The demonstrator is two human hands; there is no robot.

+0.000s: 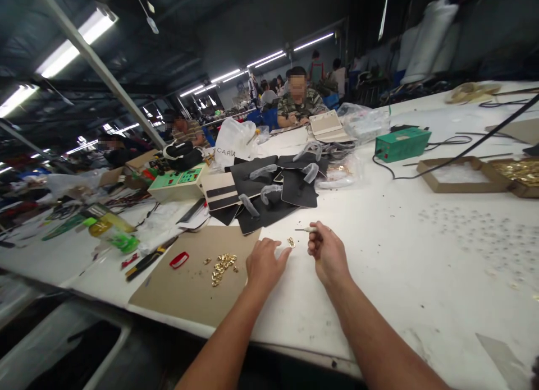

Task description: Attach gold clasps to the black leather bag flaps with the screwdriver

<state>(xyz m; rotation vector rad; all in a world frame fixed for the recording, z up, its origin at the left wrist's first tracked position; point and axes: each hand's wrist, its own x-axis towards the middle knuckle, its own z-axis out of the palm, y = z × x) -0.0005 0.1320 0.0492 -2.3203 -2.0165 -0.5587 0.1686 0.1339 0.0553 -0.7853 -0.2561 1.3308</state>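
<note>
In my right hand (pixel 329 249) is a small screwdriver (pixel 309 229) with a pale handle, closed in my fingers and thumb. Its thin metal shaft points left, above the white tabletop. My left hand (pixel 266 262) rests on the table with thumb and fingers apart. Just beyond the left thumb tip lies a small gold metal clasp (pixel 291 242); whether the thumb touches it I cannot tell. Left of that hand, a loose pile of gold metal pieces (pixel 223 266) sits on a grey-brown board (pixel 177 292).
A red oval item (pixel 179 260) and pliers (pixel 147 261) lie at left. Black panels (pixel 261 191) with plastic-wrapped straps are piled ahead. A green box (pixel 402 144) with a cable and a cardboard tray (pixel 463 183) stand right. A person (pixel 301 101) sits across the table.
</note>
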